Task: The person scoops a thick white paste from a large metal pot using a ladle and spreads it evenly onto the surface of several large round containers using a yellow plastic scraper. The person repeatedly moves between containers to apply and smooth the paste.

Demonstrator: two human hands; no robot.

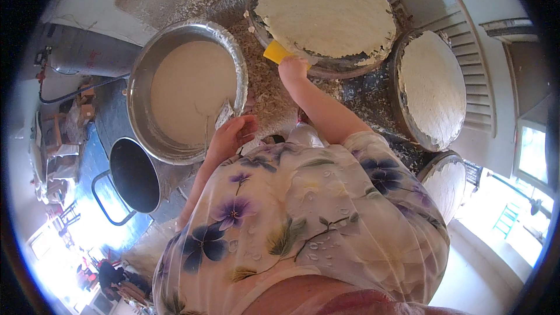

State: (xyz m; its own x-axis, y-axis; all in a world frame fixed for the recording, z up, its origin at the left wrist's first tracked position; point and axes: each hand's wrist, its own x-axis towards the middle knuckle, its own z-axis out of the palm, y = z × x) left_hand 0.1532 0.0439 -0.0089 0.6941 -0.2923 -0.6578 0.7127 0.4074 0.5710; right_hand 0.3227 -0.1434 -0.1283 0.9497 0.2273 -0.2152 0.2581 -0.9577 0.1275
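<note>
My right hand grips a yellow flat scraper at the near edge of a large round griddle, whose top bears a pale, ragged-edged layer of batter or dough. My left hand has its fingers slightly apart and holds nothing that I can make out. It is beside the near right rim of a wide metal basin of pale, smooth batter-like liquid. A crusted, flat light object rests against that rim just above my left hand; whether they touch is unclear.
Two more coated round griddles stand at the right. An empty-looking metal pot with a loop handle stands below the basin. A grey gas cylinder lies towards the left in view, with a hose. Dried crumbs cover the surface between basin and griddle.
</note>
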